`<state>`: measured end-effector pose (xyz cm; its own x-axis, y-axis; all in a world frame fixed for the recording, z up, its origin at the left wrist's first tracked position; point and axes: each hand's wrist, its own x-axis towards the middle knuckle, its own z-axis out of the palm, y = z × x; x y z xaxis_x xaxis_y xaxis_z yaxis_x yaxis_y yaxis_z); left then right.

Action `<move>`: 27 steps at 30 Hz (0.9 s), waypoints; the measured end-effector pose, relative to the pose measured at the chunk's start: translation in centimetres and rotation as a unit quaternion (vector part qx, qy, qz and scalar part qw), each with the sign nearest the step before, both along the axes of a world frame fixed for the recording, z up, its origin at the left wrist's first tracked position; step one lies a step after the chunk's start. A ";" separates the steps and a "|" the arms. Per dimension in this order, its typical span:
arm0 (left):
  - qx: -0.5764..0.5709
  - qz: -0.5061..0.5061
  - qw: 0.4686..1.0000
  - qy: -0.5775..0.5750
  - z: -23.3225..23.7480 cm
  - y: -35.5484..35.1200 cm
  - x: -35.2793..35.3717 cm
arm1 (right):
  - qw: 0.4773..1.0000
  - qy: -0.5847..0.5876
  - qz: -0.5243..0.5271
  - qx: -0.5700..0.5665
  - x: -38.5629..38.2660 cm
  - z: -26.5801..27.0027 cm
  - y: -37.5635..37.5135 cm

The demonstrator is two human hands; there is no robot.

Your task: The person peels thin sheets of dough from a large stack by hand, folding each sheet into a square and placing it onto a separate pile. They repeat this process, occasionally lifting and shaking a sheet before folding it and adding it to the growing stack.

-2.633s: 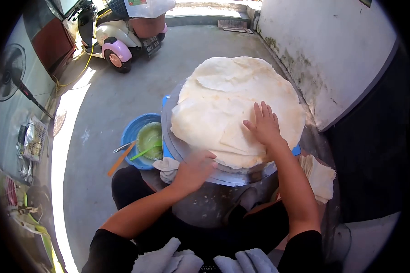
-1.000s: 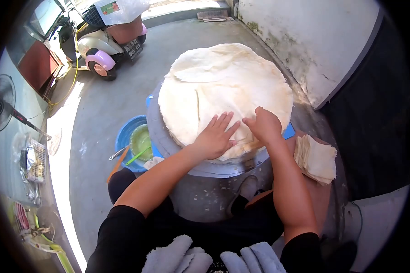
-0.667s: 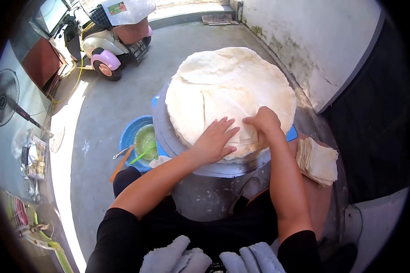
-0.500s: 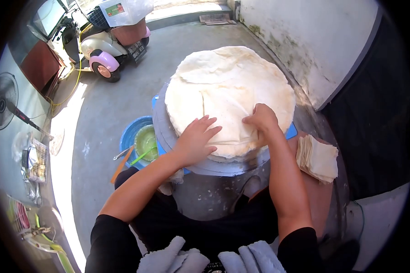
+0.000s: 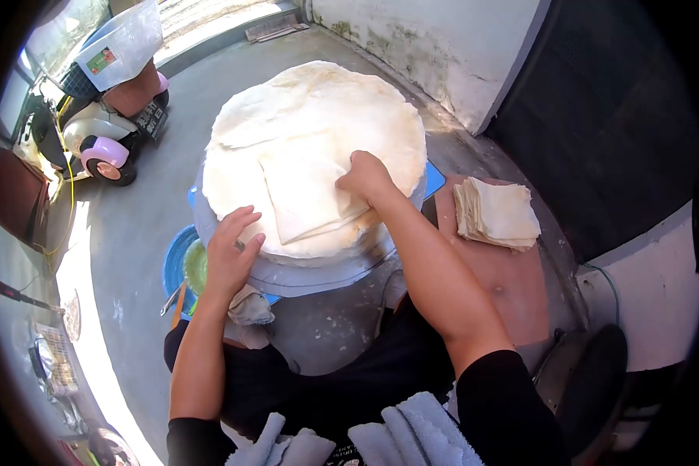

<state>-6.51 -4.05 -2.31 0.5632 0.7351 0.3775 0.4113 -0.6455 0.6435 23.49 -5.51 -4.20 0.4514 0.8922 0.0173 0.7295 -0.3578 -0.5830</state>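
A tall stack of large, thin, round flatbread sheets (image 5: 365,101) sits on a round grey board (image 5: 287,283). On its near half lies one sheet folded into a rough square (image 5: 307,190), its front edges layered. My right hand (image 5: 365,177) is closed at the right side of this folded flatbread, thumb and fingers pinched at its edge; the fingertips are partly hidden. At the stack's near-left rim is my left hand (image 5: 237,245), fingers apart and holding nothing. A pile of folded flatbreads (image 5: 499,213) lies to the right.
That pile rests on a reddish-brown board (image 5: 512,299). A blue basin (image 5: 180,256) with a green bowl (image 5: 196,268) stands left of the stack, near a crumpled cloth (image 5: 250,305). A scooter (image 5: 105,147) is parked at the far left. A wall (image 5: 435,54) runs along the right.
The view has swung right, so everything sits further left. My left hand has drawn back from the folded sheet to the stack's rim. The folded flatbread now lies flatter and squarer.
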 end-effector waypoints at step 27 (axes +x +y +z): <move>0.049 -0.028 0.998 0.000 0.1 -0.4 1.3 | 0.593 0.497 -0.430 0.465 32.3 -1.3 -31.2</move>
